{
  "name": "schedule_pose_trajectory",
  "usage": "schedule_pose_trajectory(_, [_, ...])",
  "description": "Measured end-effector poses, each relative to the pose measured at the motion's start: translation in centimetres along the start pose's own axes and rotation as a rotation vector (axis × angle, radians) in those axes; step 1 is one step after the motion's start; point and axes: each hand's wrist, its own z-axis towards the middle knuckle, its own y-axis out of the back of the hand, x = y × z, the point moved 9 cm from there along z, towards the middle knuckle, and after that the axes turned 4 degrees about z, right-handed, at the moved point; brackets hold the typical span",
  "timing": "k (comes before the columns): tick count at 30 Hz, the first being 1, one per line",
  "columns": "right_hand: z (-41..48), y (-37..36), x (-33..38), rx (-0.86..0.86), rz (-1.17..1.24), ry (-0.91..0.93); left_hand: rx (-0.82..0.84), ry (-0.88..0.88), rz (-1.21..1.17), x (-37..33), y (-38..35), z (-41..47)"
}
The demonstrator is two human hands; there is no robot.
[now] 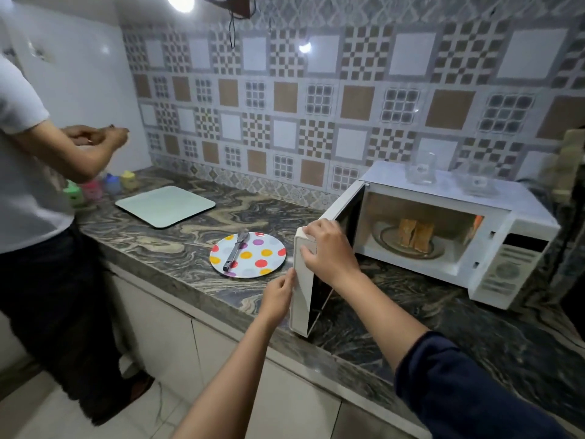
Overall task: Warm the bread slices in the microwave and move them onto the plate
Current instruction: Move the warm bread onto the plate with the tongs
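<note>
One white microwave [493, 248] on the marbled counter [395, 299], right side, with its door [302, 280] swung open toward the near left. Two bread slices [416, 236] stand side by side on the glass turntable inside. Right hand [329, 248] is curled over the door's top free corner, gripping it. Left hand [280, 296] presses against the door's outer edge lower down, fingers fairly flat; I cannot tell whether it really grips.

One polka-dot plate [269, 245] sits on the counter just left of the door, with one pair of metal tongs [235, 250] lying across it. One pale tray [164, 205] lies farther left. Four small coloured containers [101, 188] sit at the far left corner. Two clear glass items [449, 177] rest on the microwave top.

A second person [34, 185] stands at the left, hands together.
</note>
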Motion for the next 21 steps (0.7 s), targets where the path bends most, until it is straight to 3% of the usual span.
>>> schedule_pose_trajectory(7, [3.2,-0.7,3.6,0.017,0.148,0.081,-0.132,-0.053,-0.005,0.0,4.7,2.4])
schedule_pose_trajectory(13, [7.9,-6.9,6.1,0.121,0.208,0.044,-0.227,-0.003,0.052,1.4,12.0,8.4])
schedule_pose_trajectory(16, [10.7,-12.2,4.8,0.163,0.255,-0.103,-0.287,0.034,0.123,3.7,15.9,12.9])
schedule_pose_trajectory(21, [13.7,-21.8,-1.7,0.229,0.303,-0.462,-0.215,0.094,0.183,7.4,20.6,19.8])
